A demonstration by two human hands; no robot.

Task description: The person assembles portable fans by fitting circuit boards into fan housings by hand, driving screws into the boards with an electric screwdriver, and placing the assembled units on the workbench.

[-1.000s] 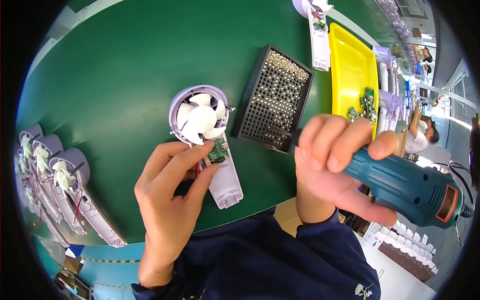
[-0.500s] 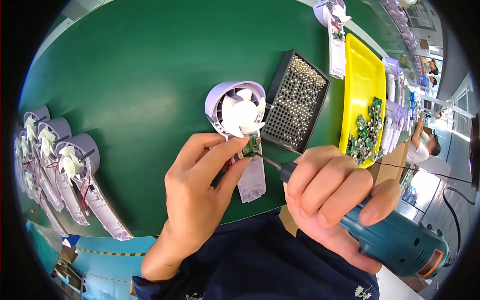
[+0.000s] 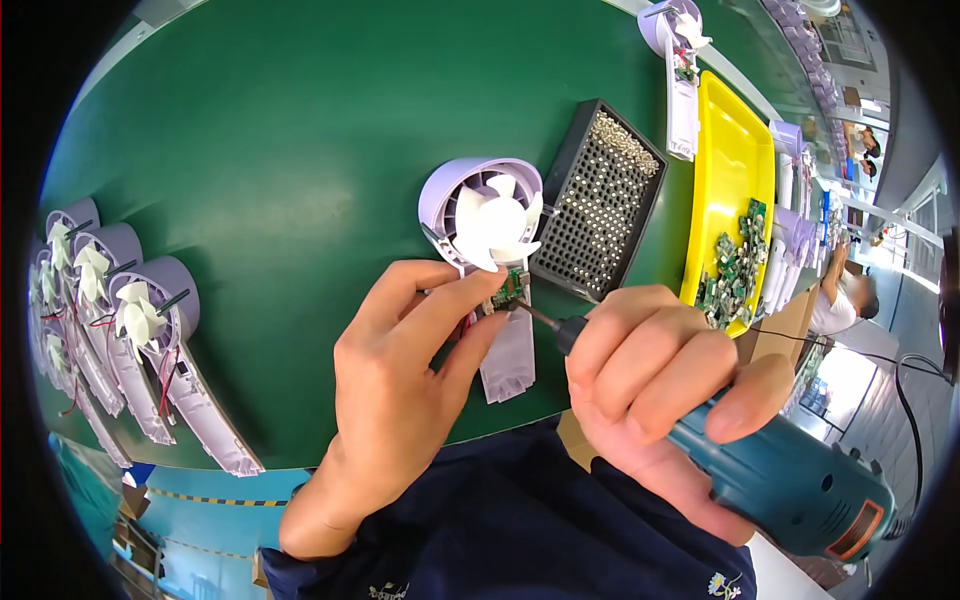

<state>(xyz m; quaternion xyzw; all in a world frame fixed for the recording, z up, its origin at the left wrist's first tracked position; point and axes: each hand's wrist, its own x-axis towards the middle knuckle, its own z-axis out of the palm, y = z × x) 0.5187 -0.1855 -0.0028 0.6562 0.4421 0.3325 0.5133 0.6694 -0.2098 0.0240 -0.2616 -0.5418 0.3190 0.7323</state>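
Observation:
A lilac fan housing (image 3: 437,190) with white fan blades (image 3: 497,226) lies on the green table, its pale handle part (image 3: 510,360) pointing toward me. My left hand (image 3: 410,350) pinches a small green circuit board (image 3: 510,287) at the top of that handle, thumb and forefinger closed on it. In my right hand (image 3: 660,380) is a teal electric screwdriver (image 3: 790,480), fingers wrapped round its body. Its thin bit (image 3: 537,314) slants left, and the tip reaches the board's lower edge. Whether a screw sits under the tip is too small to tell.
Right of the fan stands a black screw tray (image 3: 600,200) with rows of screws. Beyond it, a yellow bin (image 3: 735,130) holds several circuit boards (image 3: 735,270). Several fan units (image 3: 165,300) line the left edge; another fan unit (image 3: 680,95) lies top right. A cord trails from the screwdriver.
The view has shifted slightly, and the fan blades have turned a little. Both hands keep their grips, with the bit still at the board.

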